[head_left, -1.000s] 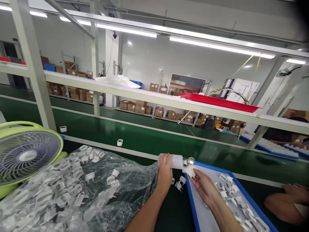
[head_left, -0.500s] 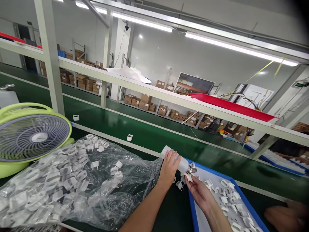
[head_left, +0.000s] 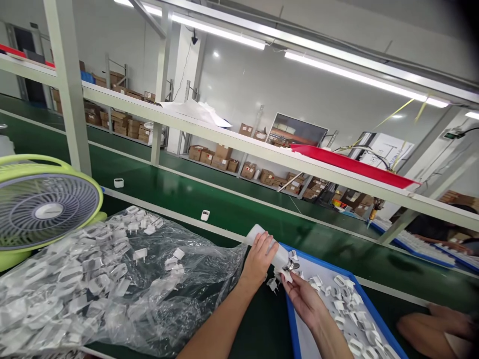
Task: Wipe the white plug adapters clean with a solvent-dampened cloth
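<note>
A long green table [head_left: 232,209] runs from the left edge toward the lower right of the frame, with a pale shelf [head_left: 239,142] crossing above it on grey posts. On the shelf at right of centre lies a red tray [head_left: 348,164]. Behind, in the middle distance, racks hold brown cardboard boxes [head_left: 220,154].

In the lower left a large clear plastic bag [head_left: 123,279] sprawls over the table, full of small white plug parts. Just left of it, at the left edge, stands a lime-green fan [head_left: 45,209] tilted upward. In the lower right a blue tray [head_left: 337,309] with a pale floor holds more loose white plug parts, scattered across it.

At lower centre, between the bag and the blue tray, the left hand [head_left: 258,259] wraps its fingers round a white plastic bottle [head_left: 262,239] that lies slanted, its metal tip pointing down to the right over the tray's near corner. The right hand [head_left: 303,296] sits just below that tip, its fingertips pinching a small white plug part [head_left: 287,275] held up against the metal tip. A couple of loose plug pieces [head_left: 273,285] lie on the table just left of the tray's edge. Two small white blocks [head_left: 204,215] rest further up on the green table.

At the lower right corner another person's forearm [head_left: 430,331] lies on the table.
</note>
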Demonstrator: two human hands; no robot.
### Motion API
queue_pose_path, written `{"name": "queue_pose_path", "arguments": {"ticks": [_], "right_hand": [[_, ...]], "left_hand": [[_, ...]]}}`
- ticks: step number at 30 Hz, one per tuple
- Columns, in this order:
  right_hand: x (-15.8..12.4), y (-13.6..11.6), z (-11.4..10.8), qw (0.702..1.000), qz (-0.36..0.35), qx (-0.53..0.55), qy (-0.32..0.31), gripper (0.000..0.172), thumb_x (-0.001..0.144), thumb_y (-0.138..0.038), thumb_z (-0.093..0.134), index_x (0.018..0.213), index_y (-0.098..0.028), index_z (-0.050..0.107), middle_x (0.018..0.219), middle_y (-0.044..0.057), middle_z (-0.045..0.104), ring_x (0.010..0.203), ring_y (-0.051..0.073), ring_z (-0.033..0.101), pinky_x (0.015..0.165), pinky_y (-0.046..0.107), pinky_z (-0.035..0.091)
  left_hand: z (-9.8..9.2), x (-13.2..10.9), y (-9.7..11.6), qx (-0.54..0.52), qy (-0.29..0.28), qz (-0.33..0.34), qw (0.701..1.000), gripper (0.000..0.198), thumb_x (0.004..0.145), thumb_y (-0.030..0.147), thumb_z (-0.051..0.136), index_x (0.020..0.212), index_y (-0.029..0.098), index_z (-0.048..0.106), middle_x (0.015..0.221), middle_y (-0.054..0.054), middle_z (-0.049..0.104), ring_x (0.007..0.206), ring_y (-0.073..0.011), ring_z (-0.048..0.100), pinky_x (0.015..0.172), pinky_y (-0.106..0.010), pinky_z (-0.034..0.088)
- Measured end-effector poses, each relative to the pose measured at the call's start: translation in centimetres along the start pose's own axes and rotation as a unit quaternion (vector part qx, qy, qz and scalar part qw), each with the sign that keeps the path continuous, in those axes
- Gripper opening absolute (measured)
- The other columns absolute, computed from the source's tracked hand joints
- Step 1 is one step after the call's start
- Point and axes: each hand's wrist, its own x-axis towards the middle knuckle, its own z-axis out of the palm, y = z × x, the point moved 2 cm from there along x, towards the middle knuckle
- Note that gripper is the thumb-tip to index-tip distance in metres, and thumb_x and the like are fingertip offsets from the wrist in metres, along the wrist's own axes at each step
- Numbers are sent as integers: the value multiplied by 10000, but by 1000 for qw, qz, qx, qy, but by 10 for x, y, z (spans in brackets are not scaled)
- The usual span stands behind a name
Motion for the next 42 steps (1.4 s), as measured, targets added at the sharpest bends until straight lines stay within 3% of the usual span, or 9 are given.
{"name": "queue_pose_path", "arguments": {"ticks": [14,26,31,35,38,42], "right_hand": [[-2,-1,1,1000,-14,-13,-4,210,903,-74,626,1106,-127,612,1112,45,649,914,131,664,728,259,606],[-9,-5,4,996,-74,-34,-41,228,913,-122,645,1140,-132,627,1144,53,661,945,135,673,762,269,612],[-20,-6,1,996,-65,-56,-36,259,924,-153,643,1181,-144,617,1161,62,661,956,149,677,745,275,614],[-27,-8,-2,995,-71,-63,-28,263,932,-159,634,1193,-148,608,1165,60,662,941,141,679,738,269,613],[-28,-10,-4,995,-72,-57,-29,269,930,-143,630,1197,-144,601,1163,60,663,939,141,680,746,276,614],[-27,-13,-6,996,-67,-48,-32,278,924,-142,638,1200,-147,601,1175,63,661,962,149,680,750,277,615]], "left_hand": [[-5,3,-1,-34,-7,-6,999,369,983,44,411,1268,99,638,1311,-195,649,1362,-344,504,1142,-602,419],[2,-3,-12,-99,-13,-144,985,574,868,-90,350,1344,141,571,1349,-137,624,1336,-292,511,1213,-614,299],[3,-3,-16,-134,-11,-248,959,566,837,-88,480,1355,132,532,1319,-138,610,1287,-289,541,1081,-508,486],[2,-2,-18,-151,-5,-306,940,394,916,94,639,1296,166,566,1248,-96,628,1195,-286,602,965,-486,548],[1,0,-17,-162,-5,-307,938,388,912,111,655,1286,165,567,1230,-90,634,1178,-280,611,961,-484,549],[3,0,-14,-166,-8,-271,948,532,833,-8,592,1335,153,522,1288,-135,616,1247,-299,574,1027,-492,525]]}}
